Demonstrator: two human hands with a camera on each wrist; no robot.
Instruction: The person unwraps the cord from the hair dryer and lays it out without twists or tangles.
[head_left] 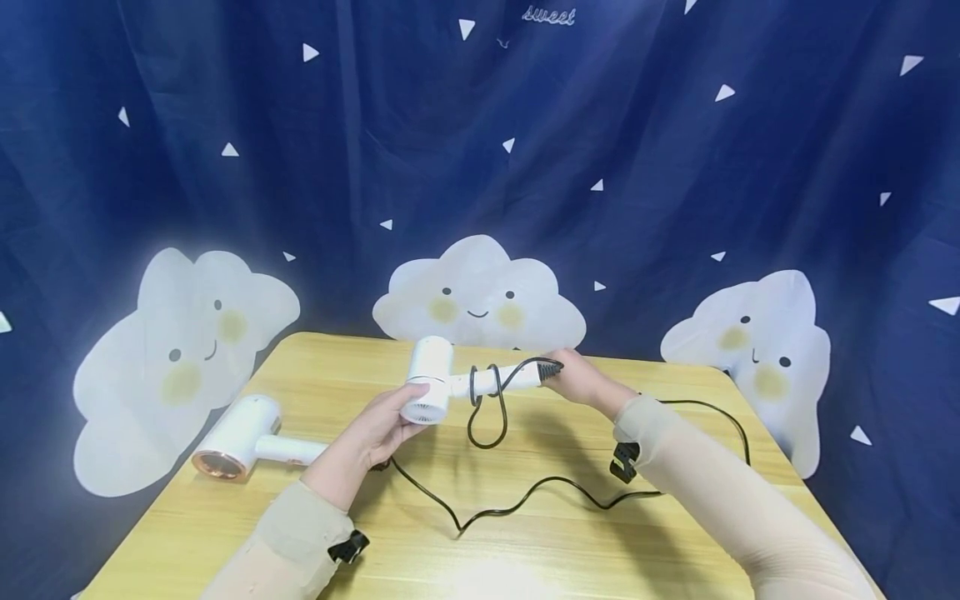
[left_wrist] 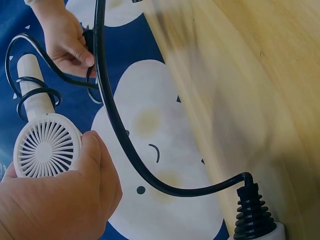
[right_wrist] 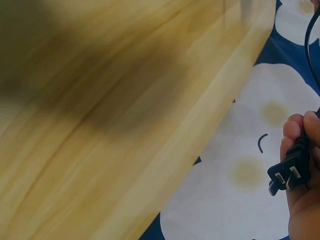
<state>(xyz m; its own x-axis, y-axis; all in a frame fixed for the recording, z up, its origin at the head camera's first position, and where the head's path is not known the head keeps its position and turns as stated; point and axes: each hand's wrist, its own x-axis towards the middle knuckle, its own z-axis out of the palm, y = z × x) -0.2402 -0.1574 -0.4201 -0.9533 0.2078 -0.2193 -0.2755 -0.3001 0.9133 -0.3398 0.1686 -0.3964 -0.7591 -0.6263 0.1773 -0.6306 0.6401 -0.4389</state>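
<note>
A white hair dryer (head_left: 431,360) is held up over the table, its handle pointing right. My left hand (head_left: 384,423) grips it round the barrel, near the slotted grille (left_wrist: 46,150) that the left wrist view shows. Black cord (head_left: 504,421) winds round the handle, with one loop hanging below. Close to the handle's end, my right hand (head_left: 581,382) grips the cord's black two-pin plug (right_wrist: 291,171), its prongs sticking out past the fingers in the right wrist view. Left of my left forearm, a second white hair dryer (head_left: 251,421) with a copper-coloured rim lies on the table.
The second dryer's black cord (head_left: 517,507) snakes across the wooden table (head_left: 420,558) and curves round on the right beyond my right forearm. Behind the table's far edge hangs a dark blue curtain (head_left: 450,108) with cloud faces and white triangles.
</note>
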